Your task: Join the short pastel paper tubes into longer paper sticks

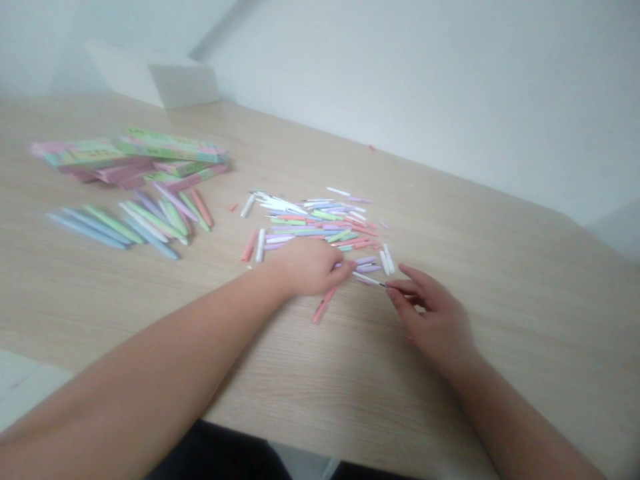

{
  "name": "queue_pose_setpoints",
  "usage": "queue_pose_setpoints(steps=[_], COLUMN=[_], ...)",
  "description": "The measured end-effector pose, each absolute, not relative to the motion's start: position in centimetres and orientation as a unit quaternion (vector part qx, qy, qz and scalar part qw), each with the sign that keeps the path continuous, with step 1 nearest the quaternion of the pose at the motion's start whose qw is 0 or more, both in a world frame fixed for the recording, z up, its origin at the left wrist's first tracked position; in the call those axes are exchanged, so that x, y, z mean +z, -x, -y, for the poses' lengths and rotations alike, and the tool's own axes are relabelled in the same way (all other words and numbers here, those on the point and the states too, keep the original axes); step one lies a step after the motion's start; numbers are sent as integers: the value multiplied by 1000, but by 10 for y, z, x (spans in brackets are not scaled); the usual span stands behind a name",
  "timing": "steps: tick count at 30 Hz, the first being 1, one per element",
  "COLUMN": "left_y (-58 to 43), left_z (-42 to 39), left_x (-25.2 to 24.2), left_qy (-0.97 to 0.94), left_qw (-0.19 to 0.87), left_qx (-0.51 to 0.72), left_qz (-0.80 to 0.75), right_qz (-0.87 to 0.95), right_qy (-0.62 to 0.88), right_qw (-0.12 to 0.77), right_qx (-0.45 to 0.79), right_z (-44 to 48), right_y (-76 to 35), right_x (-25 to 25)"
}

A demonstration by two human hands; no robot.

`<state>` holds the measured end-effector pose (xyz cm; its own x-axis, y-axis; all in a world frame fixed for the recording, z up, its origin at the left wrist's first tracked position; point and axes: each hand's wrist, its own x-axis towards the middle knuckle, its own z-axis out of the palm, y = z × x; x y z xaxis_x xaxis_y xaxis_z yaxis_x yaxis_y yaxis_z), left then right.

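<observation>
At the near edge of a loose pile of pen parts (320, 217), my left hand (311, 265) is closed, thumb against fingers. A bit of a purple pen part (339, 265) shows between them; most of it is hidden. To its right, my right hand (433, 313) pinches the dark end of a thin white pen refill (369, 278) between thumb and fingertips. The refill's other end points toward my left hand. Purple pen parts (367, 263) and two short white pieces (387, 259) lie just beyond. A coral pen part (324, 305) rests below my left hand.
On the left of the wooden table (525, 280) lie several pastel pens (135, 223) in a loose group. Behind them are stacked pink and green pen boxes (140, 157). A white box-like object (183, 83) stands by the wall at the back.
</observation>
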<state>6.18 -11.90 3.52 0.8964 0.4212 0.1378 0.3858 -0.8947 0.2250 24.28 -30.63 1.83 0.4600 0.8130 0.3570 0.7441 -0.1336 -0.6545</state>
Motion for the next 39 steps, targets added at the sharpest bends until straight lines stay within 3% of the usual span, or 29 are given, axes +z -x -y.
queue_pose_setpoints(steps=[8, 17, 22, 29, 39], left_y=[-54, -53, -55, -58, -60], left_z=[118, 107, 114, 126, 126], left_x=[44, 33, 33, 39, 34], left_qy=[-941, -934, -952, -978, -982], left_qw=[284, 327, 258, 116, 97], left_qx=[100, 117, 148, 118, 109], left_qz=[-156, -84, -71, -125, -122], right_qz=[439, 412, 434, 569, 575], right_qy=[774, 765, 760, 750, 744], right_qw=[440, 450, 441, 336, 339], right_qx=[121, 207, 201, 33, -22], right_z=[308, 307, 308, 313, 312], right_y=[-252, -266, -261, -257, -256], right_x=[19, 23, 21, 16, 11])
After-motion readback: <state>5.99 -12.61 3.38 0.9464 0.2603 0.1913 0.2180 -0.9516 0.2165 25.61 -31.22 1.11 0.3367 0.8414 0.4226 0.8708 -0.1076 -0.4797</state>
